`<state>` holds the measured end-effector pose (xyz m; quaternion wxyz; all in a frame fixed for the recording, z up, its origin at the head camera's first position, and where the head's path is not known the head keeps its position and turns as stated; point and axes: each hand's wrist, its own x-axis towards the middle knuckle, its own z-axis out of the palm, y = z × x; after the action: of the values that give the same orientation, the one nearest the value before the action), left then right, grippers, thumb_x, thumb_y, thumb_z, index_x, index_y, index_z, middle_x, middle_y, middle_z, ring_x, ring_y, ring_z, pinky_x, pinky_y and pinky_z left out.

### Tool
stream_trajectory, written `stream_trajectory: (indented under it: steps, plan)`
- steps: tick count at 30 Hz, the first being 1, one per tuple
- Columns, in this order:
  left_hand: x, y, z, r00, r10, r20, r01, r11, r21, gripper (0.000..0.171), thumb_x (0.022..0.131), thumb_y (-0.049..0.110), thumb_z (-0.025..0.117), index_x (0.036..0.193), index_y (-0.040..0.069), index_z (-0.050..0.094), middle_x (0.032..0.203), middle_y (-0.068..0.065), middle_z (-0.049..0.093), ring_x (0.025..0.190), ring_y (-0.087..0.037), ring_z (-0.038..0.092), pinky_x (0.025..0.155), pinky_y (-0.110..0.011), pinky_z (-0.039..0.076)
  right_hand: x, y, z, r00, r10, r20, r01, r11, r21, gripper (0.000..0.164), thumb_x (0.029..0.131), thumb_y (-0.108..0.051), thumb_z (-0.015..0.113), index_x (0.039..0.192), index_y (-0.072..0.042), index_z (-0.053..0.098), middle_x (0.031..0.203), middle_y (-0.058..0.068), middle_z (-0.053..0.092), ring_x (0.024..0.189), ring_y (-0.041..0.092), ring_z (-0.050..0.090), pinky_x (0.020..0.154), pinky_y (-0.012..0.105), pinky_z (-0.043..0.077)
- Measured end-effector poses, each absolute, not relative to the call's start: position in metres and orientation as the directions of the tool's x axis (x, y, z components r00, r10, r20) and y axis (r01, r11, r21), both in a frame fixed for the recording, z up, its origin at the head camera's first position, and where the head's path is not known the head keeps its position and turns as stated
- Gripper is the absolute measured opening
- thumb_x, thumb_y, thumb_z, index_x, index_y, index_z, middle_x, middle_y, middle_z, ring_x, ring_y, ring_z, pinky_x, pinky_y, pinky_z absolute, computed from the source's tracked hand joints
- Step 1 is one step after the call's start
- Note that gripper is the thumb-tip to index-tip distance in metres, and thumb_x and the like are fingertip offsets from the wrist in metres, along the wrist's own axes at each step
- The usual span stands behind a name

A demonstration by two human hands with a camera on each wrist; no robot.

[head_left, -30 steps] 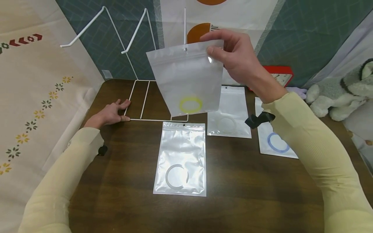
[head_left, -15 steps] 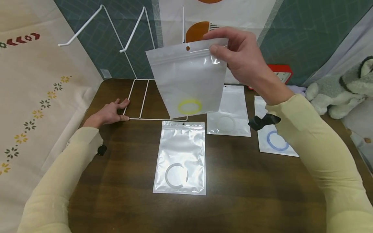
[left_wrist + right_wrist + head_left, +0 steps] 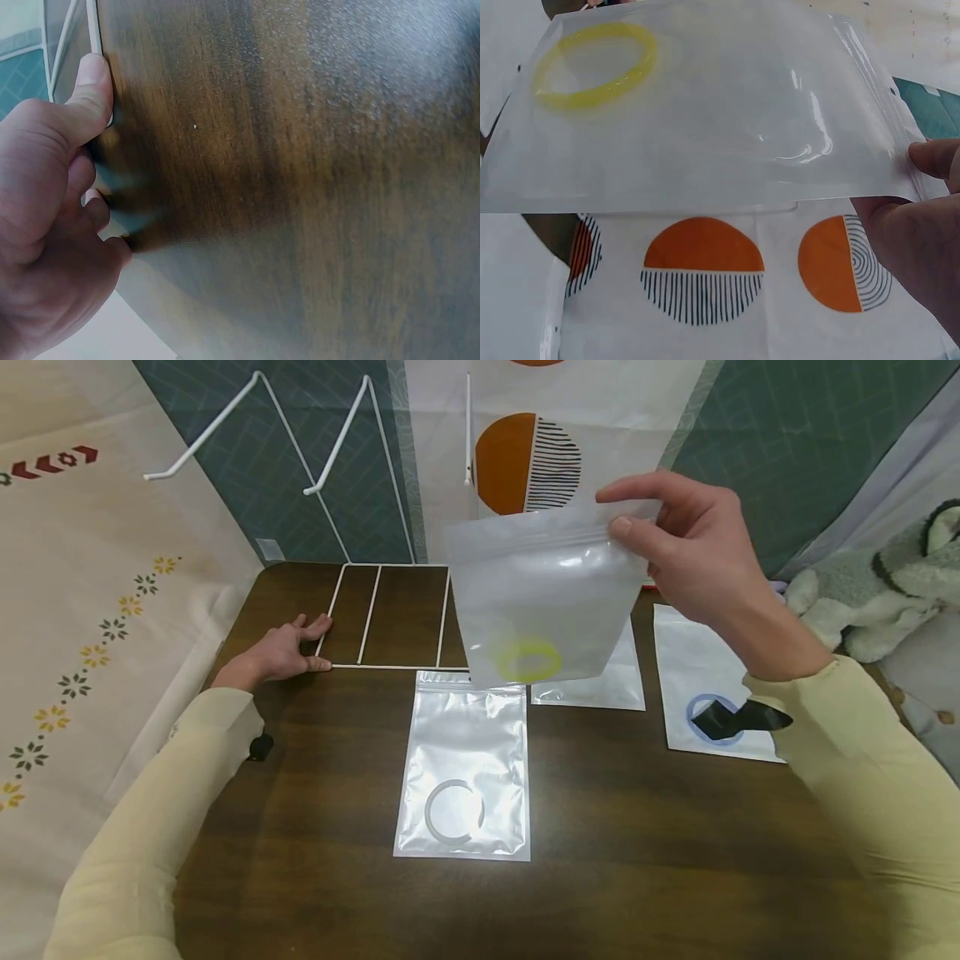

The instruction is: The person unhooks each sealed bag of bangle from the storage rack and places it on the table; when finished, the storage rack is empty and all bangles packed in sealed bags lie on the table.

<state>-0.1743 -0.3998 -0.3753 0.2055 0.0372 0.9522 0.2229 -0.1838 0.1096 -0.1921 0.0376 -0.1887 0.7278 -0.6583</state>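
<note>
My right hand pinches the top right corner of a white zip bag between thumb and fingers. The bag hangs in the air with a yellow ring showing near its bottom; the right wrist view shows the same bag stretched out from the fingertips. It hangs right of and below the tip of the white wire rack's nearest prong. At the rack's front left corner, my left hand rests on the base wires, thumb along the front wire and fingers spread behind it.
A silvery zip bag with a pale ring lies on the dark table. Another bag is partly behind the held one. A bag with a blue ring lies at the right. A plush toy sits at the back right.
My right hand has drawn the bag away from the prong tip, rightward and down, and the prong no longer lines up with its hole. My left hand stays on the rack.
</note>
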Motion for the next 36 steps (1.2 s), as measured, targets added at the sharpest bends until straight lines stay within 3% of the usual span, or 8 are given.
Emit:
stream_trajectory:
  steps: [4,8,11,17,20,24,34,36]
  plan:
    - [-0.174,-0.399,-0.376,-0.913,0.164,-0.375,-0.018,0.899,0.438,0.089,0.093,0.028,0.073,0.158,0.007,0.016,0.155,-0.039,0.0,0.139,-0.063,0.003,0.109,-0.072,0.006,-0.175,0.132,-0.205,-0.886,-0.366,0.285,-0.247,-0.146,-0.958,0.029,0.092,0.004,0.067,0.121,0.004,0.069,0.089,0.018,0.061,0.085,0.028,0.065,0.075,0.029,0.058]
    - [-0.174,-0.4,-0.377,-0.912,0.169,-0.373,-0.01,0.901,0.435,0.089,0.093,0.028,0.073,0.157,0.007,0.016,0.156,-0.038,0.002,0.139,-0.063,0.003,0.109,-0.072,0.006,-0.164,0.152,-0.218,-0.835,-0.408,0.369,-0.244,-0.327,-0.913,0.03,0.091,0.02,0.054,0.12,0.017,0.062,0.106,0.022,0.066,0.089,0.029,0.065,0.079,0.03,0.057]
    - [-0.175,-0.401,-0.377,-0.914,0.174,-0.367,-0.004,0.9,0.437,0.088,0.093,0.028,0.073,0.157,0.006,0.017,0.157,-0.035,0.006,0.141,-0.06,0.003,0.109,-0.072,0.007,-0.152,0.167,-0.223,-0.856,-0.39,0.34,-0.237,-0.289,-0.928,0.033,0.091,0.02,0.053,0.123,0.015,0.061,0.124,0.021,0.06,0.098,0.03,0.063,0.082,0.031,0.056]
    - [-0.177,-0.401,-0.378,-0.912,0.162,-0.377,-0.018,0.902,0.431,0.089,0.093,0.028,0.073,0.158,0.008,0.016,0.157,-0.034,0.003,0.141,-0.06,0.002,0.109,-0.072,0.006,-0.127,0.192,-0.232,-0.893,-0.344,0.291,-0.249,-0.16,-0.955,0.033,0.092,0.017,0.057,0.124,0.013,0.062,0.121,0.019,0.062,0.092,0.026,0.063,0.08,0.026,0.056]
    - [-0.177,-0.4,-0.377,-0.91,0.157,-0.383,-0.026,0.902,0.431,0.089,0.093,0.028,0.073,0.158,0.008,0.015,0.157,-0.037,0.0,0.14,-0.062,0.002,0.109,-0.072,0.005,-0.114,0.203,-0.238,-0.898,-0.332,0.287,-0.26,-0.123,-0.958,0.032,0.092,0.02,0.055,0.122,0.012,0.064,0.083,0.013,0.063,0.057,0.016,0.052,0.054,0.01,0.045]
    - [-0.177,-0.398,-0.377,-0.911,0.162,-0.38,-0.021,0.901,0.434,0.089,0.093,0.028,0.073,0.158,0.008,0.015,0.157,-0.036,0.001,0.14,-0.061,0.002,0.109,-0.072,0.004,-0.09,0.221,-0.242,-0.933,-0.268,0.24,-0.241,-0.032,-0.97,0.031,0.091,0.02,0.055,0.119,0.009,0.066,0.051,0.004,0.033,0.038,0.017,0.017,0.035,0.03,0.012]
    - [-0.178,-0.403,-0.379,-0.918,0.22,-0.33,0.058,0.897,0.437,0.086,0.093,0.025,0.073,0.156,0.0,0.02,0.158,-0.024,0.017,0.145,-0.051,0.002,0.108,-0.072,0.003,-0.051,0.255,-0.264,-0.871,-0.33,0.364,-0.334,-0.148,-0.931,0.034,0.089,0.031,0.042,0.117,0.021,0.059,0.052,0.003,0.037,0.037,0.009,0.021,0.035,0.02,0.02]
    - [-0.177,-0.403,-0.379,-0.918,0.219,-0.331,0.055,0.897,0.438,0.086,0.093,0.025,0.073,0.156,0.0,0.02,0.158,-0.023,0.018,0.145,-0.052,0.002,0.108,-0.072,0.004,-0.053,0.255,-0.269,-0.87,-0.363,0.334,-0.29,-0.171,-0.942,0.035,0.089,0.031,0.042,0.118,0.02,0.058,0.064,0.008,0.053,0.043,0.012,0.039,0.04,0.017,0.035]
